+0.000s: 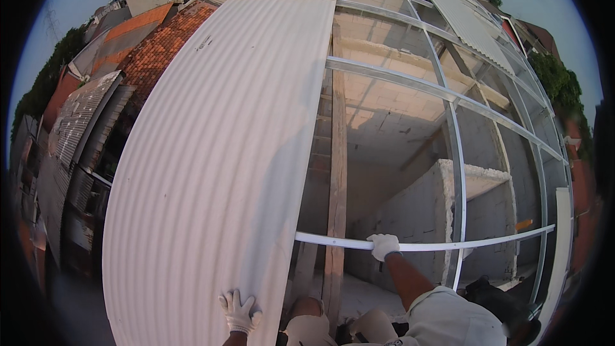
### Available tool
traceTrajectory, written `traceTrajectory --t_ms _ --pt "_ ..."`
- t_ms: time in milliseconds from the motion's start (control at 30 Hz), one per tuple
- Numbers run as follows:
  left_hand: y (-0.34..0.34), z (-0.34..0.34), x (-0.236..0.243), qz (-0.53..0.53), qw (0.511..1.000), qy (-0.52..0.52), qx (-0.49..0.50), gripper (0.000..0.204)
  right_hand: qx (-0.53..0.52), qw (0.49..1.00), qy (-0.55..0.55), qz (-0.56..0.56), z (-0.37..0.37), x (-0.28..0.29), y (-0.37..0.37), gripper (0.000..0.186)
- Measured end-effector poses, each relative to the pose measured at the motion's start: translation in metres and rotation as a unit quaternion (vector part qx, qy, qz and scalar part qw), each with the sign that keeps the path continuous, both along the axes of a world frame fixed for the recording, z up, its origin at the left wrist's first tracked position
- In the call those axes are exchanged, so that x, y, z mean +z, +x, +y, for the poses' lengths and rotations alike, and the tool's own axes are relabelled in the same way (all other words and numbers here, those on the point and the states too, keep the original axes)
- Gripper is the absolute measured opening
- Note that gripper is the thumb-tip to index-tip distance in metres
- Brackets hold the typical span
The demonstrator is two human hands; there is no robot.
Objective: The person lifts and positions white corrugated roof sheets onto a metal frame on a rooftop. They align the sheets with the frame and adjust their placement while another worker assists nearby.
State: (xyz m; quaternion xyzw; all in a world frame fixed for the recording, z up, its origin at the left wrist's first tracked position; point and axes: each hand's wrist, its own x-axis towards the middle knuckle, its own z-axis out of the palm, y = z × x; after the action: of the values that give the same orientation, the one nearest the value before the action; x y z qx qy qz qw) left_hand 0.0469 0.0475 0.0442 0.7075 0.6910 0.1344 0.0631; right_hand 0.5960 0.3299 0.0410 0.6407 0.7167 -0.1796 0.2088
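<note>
My left hand (pixel 239 313), in a white knit glove, rests with fingers spread on the near end of a white corrugated roofing sheet (pixel 211 154). That sheet stretches far ahead over the left side of the frame. To the right, my right hand (pixel 385 247), also gloved, is wrapped round a light metal roof batten (pixel 435 246) that runs crosswise in front of me. The batten's left end meets the sheet's edge. My knees and pale clothing show at the bottom edge.
Open metal framing (pixel 410 86) spans a deep drop to grey block walls (pixel 410 211). A wooden beam (pixel 337 154) runs lengthwise beside the sheet. Another corrugated sheet (pixel 461 16) lies at the far right. Tiled neighbouring roofs (pixel 163 41) stand lower on the left.
</note>
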Motion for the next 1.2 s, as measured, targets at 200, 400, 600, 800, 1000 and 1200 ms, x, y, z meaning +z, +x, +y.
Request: traceTrajectory --t_ms 200,400,600,800,1000,1200 --pt "-0.008 -0.003 -0.009 -0.013 1.0 -0.01 0.014 0.061 -0.018 0.994 -0.102 -0.021 0.019 0.021 -0.015 0.067" --pt "-0.003 0.004 -0.003 -0.016 0.999 -0.042 0.021 0.06 -0.012 0.996 -0.087 -0.031 0.018 0.006 -0.007 0.065" --pt "0.004 0.008 0.014 -0.007 0.995 -0.093 0.016 0.062 -0.003 0.997 -0.074 -0.028 0.018 0.001 -0.003 0.061" --pt "0.001 -0.001 0.004 0.061 0.992 -0.105 -0.028 0.062 -0.006 0.998 -0.055 -0.021 0.014 0.003 0.001 0.058" --pt "0.054 0.014 0.026 0.068 0.981 -0.168 0.072 0.071 -0.012 1.0 -0.022 -0.003 0.008 -0.012 0.011 0.048" --pt "0.184 0.108 0.048 0.019 0.994 -0.071 -0.081 0.079 -0.034 0.999 0.02 0.03 0.0 -0.007 0.019 0.045"
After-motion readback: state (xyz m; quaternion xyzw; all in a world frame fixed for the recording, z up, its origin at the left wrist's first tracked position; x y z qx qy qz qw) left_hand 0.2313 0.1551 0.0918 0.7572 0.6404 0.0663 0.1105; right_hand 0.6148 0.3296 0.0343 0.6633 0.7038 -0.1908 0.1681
